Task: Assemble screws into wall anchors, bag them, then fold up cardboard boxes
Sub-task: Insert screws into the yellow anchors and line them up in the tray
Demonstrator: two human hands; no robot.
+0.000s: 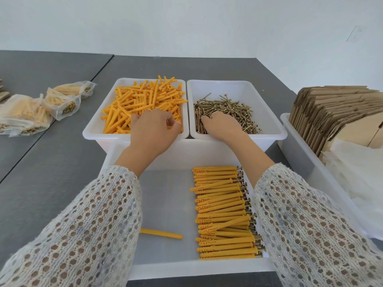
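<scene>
Assembled anchors (224,212) lie between the forearms. Left hand (153,131) pinches into loose anchors (143,102); right hand (222,126) reaches into screws (226,112), grip not visible. Risk: tangled screws lift together and spill onto the bench (51,172).

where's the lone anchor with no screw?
In the head view, the lone anchor lies flat on the floor of the near tray, on its left side beside the left sleeve, apart from the assembled row on the right.
</scene>
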